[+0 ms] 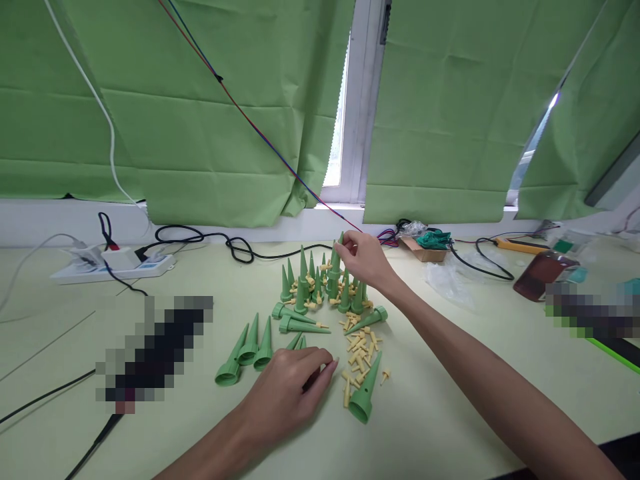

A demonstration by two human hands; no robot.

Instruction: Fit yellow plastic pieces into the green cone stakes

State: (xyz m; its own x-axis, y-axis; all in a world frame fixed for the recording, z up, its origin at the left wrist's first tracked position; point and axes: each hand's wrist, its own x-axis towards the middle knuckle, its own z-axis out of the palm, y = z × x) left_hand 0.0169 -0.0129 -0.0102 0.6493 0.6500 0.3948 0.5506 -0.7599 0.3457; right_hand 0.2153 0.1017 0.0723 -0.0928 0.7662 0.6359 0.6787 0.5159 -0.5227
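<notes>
Several green plastic cone-shaped watering spikes (301, 293) stand upright in a cluster on the table. Small yellow plastic valves are fitted to some of them. My right hand (364, 257) is closed around the upper part of a tall green spike (334, 267) at the back of the cluster. In front of the cluster, my left hand (295, 387) is low over the table, thumb and forefinger curled together; anything inside them is hidden. Loose yellow valves (359, 350) lie in a pile to its right, beside a green spike (367, 393) lying down. Other spikes (255, 343) are left of my left hand.
A white power strip (115, 267) with plugs sits at the back left, and black cable (240, 250) runs along the wall. A cardboard box (423, 250), clear plastic bags (450, 280) and a dark reddish bottle (540, 275) are on the right. Green curtains (225, 133) hang behind.
</notes>
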